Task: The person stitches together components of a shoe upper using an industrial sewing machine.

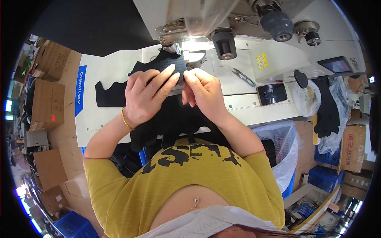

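Observation:
A dark knit fabric piece (168, 63) with a wavy outline lies on the bed of a white sewing machine (283, 59), its far edge at the lit presser foot (173, 48). My left hand (149, 89) rests over this fabric with fingers stretched out and pressing lightly on it. At the fabric's right edge, my right hand (201, 88) pinches it between thumb and forefinger, the other fingers curled. More black fabric (168, 119) hangs over the table's near edge towards my lap. Another black fabric part (111, 94) spreads to the left of my left hand.
Thread snips (243, 77) and a phone (272, 94) lie on the white table to the right. Beyond them stands a plastic-lined container (307, 99). A bag-lined blue bin (283, 152) is below right. Cardboard boxes (47, 105) stand on the floor at left.

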{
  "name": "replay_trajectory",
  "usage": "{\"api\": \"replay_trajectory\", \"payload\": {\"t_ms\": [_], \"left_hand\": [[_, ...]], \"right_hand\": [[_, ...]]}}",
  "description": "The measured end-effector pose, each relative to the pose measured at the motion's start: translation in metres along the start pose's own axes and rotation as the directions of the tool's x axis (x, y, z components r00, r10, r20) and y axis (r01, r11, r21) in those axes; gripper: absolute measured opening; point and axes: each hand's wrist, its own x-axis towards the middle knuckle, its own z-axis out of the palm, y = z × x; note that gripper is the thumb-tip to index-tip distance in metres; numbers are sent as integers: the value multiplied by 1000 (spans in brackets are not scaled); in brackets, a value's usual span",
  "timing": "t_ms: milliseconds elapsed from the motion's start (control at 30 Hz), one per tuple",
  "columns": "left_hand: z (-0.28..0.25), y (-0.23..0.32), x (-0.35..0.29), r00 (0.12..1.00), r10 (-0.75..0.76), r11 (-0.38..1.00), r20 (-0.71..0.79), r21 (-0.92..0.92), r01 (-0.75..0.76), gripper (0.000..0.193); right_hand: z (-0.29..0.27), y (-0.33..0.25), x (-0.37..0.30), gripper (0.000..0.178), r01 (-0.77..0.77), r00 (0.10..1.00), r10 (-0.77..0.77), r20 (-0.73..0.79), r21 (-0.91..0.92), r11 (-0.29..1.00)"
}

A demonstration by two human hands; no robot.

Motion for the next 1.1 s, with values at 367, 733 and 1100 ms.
{"api": "replay_trajectory", "payload": {"t_ms": [367,733,1100], "left_hand": [[16,-39,13,1000,-3,1000,15,-12,3,43],[26,-52,8,1000,-1,1000,11,-21,1,47],[30,-63,-7,855,-374,816,360,-310,488,81]], "right_hand": [[0,9,6,24,-42,999,42,-6,60,997],[-18,18,-7,31,56,997,-75,-21,-462,885],[-32,41,-45,66,9,998,-66,-11,-955,297]]}}
